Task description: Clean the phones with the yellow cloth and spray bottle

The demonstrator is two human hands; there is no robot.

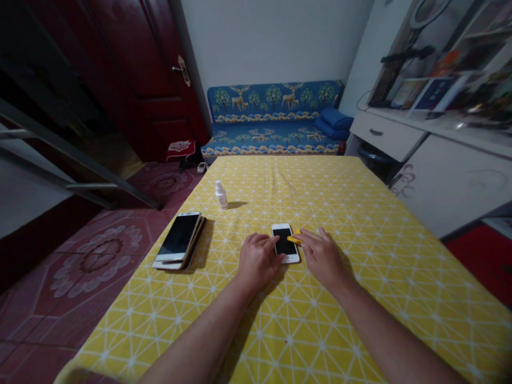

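A white smartphone [285, 246] lies flat on the table with its dark screen up. My left hand [258, 260] grips it at the left side, the index finger on the left edge and the thumb at the lower end. Pinched in the fingers of my right hand [321, 256] is a small folded yellow cloth [295, 238], which touches the right side of the screen. Part of the cloth is hidden under the fingers.
A white spray bottle [221, 196] stands at the back left. Closer, near the left edge, more phones [180, 238] lie stacked. A yellow patterned tablecloth [320, 330] covers the table. Beyond are a blue sofa [272, 133] and, at right, a white cabinet [452, 181].
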